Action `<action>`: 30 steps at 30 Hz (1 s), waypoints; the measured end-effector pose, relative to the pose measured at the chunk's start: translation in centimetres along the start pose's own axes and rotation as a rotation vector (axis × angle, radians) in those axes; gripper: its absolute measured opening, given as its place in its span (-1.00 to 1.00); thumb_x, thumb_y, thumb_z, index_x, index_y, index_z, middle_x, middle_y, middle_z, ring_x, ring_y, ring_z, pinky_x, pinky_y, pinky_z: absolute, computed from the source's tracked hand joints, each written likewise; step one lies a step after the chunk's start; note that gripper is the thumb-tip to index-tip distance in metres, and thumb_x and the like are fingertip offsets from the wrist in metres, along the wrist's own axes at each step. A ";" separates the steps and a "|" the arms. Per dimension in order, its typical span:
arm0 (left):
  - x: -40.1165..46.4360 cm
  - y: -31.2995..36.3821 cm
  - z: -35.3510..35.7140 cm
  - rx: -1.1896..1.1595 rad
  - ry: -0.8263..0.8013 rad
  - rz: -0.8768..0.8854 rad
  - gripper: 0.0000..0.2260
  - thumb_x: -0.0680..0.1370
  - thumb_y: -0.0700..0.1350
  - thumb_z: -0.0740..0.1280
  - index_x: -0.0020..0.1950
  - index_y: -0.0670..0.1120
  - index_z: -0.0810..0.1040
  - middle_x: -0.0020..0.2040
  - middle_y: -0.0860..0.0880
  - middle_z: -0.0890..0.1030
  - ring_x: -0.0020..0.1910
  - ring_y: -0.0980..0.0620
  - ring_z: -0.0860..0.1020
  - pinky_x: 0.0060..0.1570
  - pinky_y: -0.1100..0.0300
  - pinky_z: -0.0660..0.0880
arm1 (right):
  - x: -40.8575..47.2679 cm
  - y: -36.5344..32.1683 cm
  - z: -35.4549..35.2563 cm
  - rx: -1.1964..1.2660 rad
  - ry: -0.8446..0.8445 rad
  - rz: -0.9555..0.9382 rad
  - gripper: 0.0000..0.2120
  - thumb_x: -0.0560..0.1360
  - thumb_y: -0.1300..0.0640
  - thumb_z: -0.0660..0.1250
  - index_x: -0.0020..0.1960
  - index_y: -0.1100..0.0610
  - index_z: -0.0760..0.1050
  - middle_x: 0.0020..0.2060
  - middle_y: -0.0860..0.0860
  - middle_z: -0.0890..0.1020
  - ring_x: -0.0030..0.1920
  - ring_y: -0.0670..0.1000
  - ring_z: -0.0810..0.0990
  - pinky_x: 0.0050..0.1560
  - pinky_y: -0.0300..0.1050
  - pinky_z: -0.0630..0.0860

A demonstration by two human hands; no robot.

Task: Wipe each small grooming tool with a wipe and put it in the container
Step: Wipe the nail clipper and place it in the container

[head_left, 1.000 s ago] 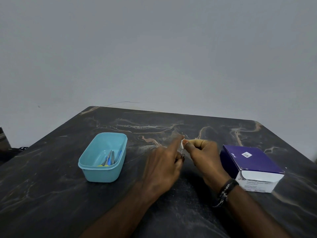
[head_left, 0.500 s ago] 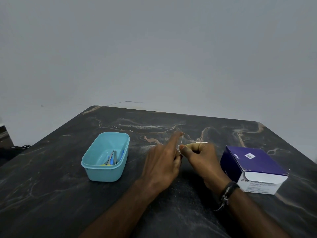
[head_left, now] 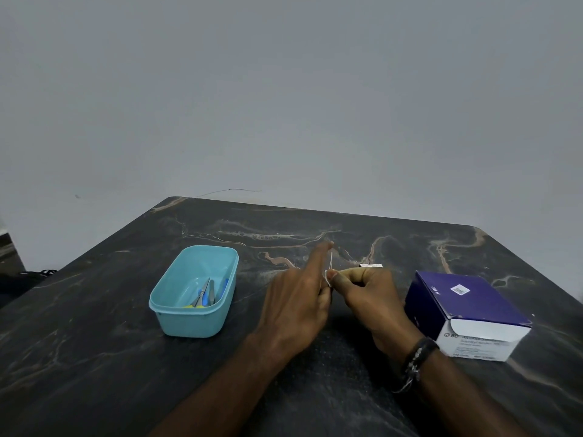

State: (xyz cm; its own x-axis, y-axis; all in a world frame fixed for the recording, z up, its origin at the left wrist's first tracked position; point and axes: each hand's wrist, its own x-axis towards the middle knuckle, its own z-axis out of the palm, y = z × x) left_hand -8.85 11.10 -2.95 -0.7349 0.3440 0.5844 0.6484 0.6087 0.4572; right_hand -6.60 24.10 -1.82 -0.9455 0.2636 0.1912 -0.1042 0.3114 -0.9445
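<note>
My left hand [head_left: 298, 298] and my right hand [head_left: 367, 294] meet at the middle of the dark marble table [head_left: 94, 357]. Between them stands a thin metal grooming tool [head_left: 331, 261], pointing up; my left hand holds its lower end, with the forefinger stretched out. My right hand pinches a small white wipe [head_left: 327, 278] against the tool. To the left sits a light blue plastic container [head_left: 194, 290] holding scissors and other small tools [head_left: 205, 293].
A purple and white box of alcohol swabs [head_left: 467, 313] lies at the right of the table. A small white wrapper piece [head_left: 371, 265] lies just behind my right hand. A plain grey wall rises behind the table's far edge.
The wipe has slid down along the tool, leaving its thin upper end bare. Both hands have stayed in nearly the same place.
</note>
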 end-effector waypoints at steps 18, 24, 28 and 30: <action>-0.2 0.2 0.8 -0.195 0.044 0.020 -0.42 0.51 -0.16 0.37 0.44 0.18 0.22 -0.25 0.05 0.66 -0.28 0.11 0.60 -0.18 0.07 0.57 | 0.4 -0.1 -0.7 0.173 0.042 0.107 -0.66 0.51 0.07 0.40 -0.18 0.39 0.60 -0.48 0.10 0.40 -0.53 -0.08 0.26 -0.55 -0.23 0.21; 0.4 -0.1 1.1 -0.621 0.073 -0.299 -0.50 0.47 -0.28 0.44 0.36 -0.01 0.41 -0.27 -0.02 0.69 -0.28 0.13 0.66 -0.18 0.24 0.60 | 0.3 -0.1 -0.7 0.213 -0.005 0.151 -0.75 0.50 0.07 0.42 -0.27 0.21 0.65 -0.51 0.01 0.41 -0.53 -0.12 0.26 -0.56 -0.27 0.22; 0.4 0.3 0.6 -0.874 -0.019 -0.399 -0.56 0.49 -0.29 0.43 0.30 -0.03 0.42 -0.22 -0.10 0.71 -0.29 0.03 0.66 -0.39 0.32 0.47 | 0.6 -0.2 -1.0 0.295 0.034 0.188 -0.78 0.50 0.08 0.42 -0.24 0.20 0.61 -0.49 0.01 0.44 -0.56 -0.13 0.26 -0.59 -0.28 0.20; 0.3 0.5 0.7 -0.926 -0.079 -0.399 -0.59 0.50 -0.30 0.41 0.29 -0.04 0.42 -0.21 -0.10 0.72 -0.29 0.01 0.65 -0.41 0.25 0.47 | 0.8 -0.2 -1.2 0.333 0.086 0.195 -0.80 0.49 0.08 0.43 -0.17 0.23 0.60 -0.45 0.00 0.47 -0.56 -0.15 0.28 -0.60 -0.30 0.22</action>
State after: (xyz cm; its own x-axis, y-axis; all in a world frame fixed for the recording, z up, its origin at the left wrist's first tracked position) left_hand -8.90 12.03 -3.06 -0.9211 0.3032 0.2441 0.2264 -0.0927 0.9696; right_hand -6.99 25.38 -1.16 -0.9294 0.3689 0.0081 -0.0332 -0.0618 -0.9975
